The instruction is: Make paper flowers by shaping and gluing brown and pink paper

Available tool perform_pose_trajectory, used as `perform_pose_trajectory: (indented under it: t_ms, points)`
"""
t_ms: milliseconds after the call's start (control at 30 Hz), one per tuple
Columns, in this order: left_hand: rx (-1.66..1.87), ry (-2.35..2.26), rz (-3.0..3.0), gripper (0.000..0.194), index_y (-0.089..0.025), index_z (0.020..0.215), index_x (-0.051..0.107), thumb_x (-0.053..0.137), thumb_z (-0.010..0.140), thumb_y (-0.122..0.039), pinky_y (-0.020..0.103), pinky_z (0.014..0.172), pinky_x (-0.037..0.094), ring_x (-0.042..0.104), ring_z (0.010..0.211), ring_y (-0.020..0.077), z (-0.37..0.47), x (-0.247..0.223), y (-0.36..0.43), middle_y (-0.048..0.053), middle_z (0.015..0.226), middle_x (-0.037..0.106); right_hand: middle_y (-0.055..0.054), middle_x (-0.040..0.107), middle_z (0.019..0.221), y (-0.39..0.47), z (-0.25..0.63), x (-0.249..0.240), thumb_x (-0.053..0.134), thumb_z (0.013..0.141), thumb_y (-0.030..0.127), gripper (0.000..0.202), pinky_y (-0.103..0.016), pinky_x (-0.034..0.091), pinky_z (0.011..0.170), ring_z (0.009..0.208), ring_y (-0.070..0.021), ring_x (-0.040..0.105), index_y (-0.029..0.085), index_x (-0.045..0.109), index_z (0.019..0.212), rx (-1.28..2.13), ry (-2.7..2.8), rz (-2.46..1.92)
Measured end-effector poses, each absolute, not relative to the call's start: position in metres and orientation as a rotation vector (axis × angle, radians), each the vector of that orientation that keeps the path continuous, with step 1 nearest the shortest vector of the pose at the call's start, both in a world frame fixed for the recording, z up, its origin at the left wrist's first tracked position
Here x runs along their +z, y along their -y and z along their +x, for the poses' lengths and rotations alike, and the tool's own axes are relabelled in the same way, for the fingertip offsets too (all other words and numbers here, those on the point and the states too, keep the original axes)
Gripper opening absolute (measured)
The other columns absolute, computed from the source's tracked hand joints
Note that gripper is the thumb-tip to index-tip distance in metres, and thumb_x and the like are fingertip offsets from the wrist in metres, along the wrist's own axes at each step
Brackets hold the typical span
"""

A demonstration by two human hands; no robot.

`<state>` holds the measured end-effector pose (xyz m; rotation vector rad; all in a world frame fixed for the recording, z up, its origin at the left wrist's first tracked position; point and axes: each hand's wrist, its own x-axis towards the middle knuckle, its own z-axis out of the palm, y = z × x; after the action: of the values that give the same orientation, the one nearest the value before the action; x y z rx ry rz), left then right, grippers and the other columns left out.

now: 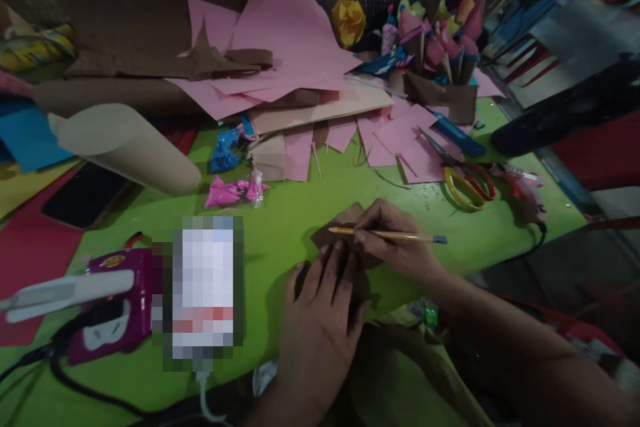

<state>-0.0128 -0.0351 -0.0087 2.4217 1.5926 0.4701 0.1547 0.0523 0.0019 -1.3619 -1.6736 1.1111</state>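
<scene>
A small piece of brown paper [345,219] lies on the green table [270,240] in front of me. My left hand [323,300] rests flat over its near part, fingers stretched out and slightly spread. Between the fingers of my right hand [390,237] is a pencil [410,236], held almost level, its sharpened tip pointing left above the paper. Part of the brown paper is hidden under both hands. Whether the pencil touches the paper I cannot tell.
Pink paper sheets [285,33] pile up at the back. Scissors [465,187], a blue cutter [460,135] and a glue gun [527,193] lie right. Left are a rolled paper tube [130,150], a purple extension socket [110,307] with cables, and a blurred-out phone-like device [207,280].
</scene>
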Motion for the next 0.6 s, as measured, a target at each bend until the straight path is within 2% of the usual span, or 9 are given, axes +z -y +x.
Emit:
perform_pose_trajectory:
  t_ms: [133, 233, 600]
  points:
    - [0.474, -1.599, 2.416, 0.048, -0.020, 0.142, 0.054, 0.045, 0.099, -0.039, 0.046, 0.106, 0.041, 0.052, 0.133, 0.0266, -0.014, -0.009, 0.035, 0.008, 0.148, 0.056, 0.003, 0.059, 0.062, -0.052, 0.159, 0.003, 0.064, 0.081, 0.025, 0.011, -0.025, 0.039, 0.050, 0.053, -0.0118, 0.051, 0.023, 0.056, 0.074, 0.956, 1.650, -1.416]
    - [0.473, -1.592, 2.434, 0.047, -0.020, 0.141, 0.055, 0.046, 0.098, -0.038, 0.047, 0.104, 0.042, 0.053, 0.133, 0.0265, -0.015, -0.009, 0.034, 0.006, 0.149, 0.056, 0.004, 0.056, 0.060, -0.051, 0.162, 0.003, 0.063, 0.079, 0.025, 0.011, -0.025, 0.035, 0.048, 0.051, -0.0116, 0.048, 0.023, 0.055, 0.071, 0.850, 1.612, -1.482]
    - [0.463, -1.581, 2.477, 0.048, -0.022, 0.142, 0.054, 0.047, 0.097, -0.038, 0.048, 0.102, 0.042, 0.054, 0.131, 0.0272, -0.018, -0.012, 0.032, 0.004, 0.149, 0.055, 0.003, 0.054, 0.059, -0.059, 0.168, -0.001, 0.060, 0.078, 0.027, 0.013, -0.027, 0.036, 0.052, 0.055, -0.0136, 0.047, 0.024, 0.051, 0.069, 0.697, 1.476, -1.560]
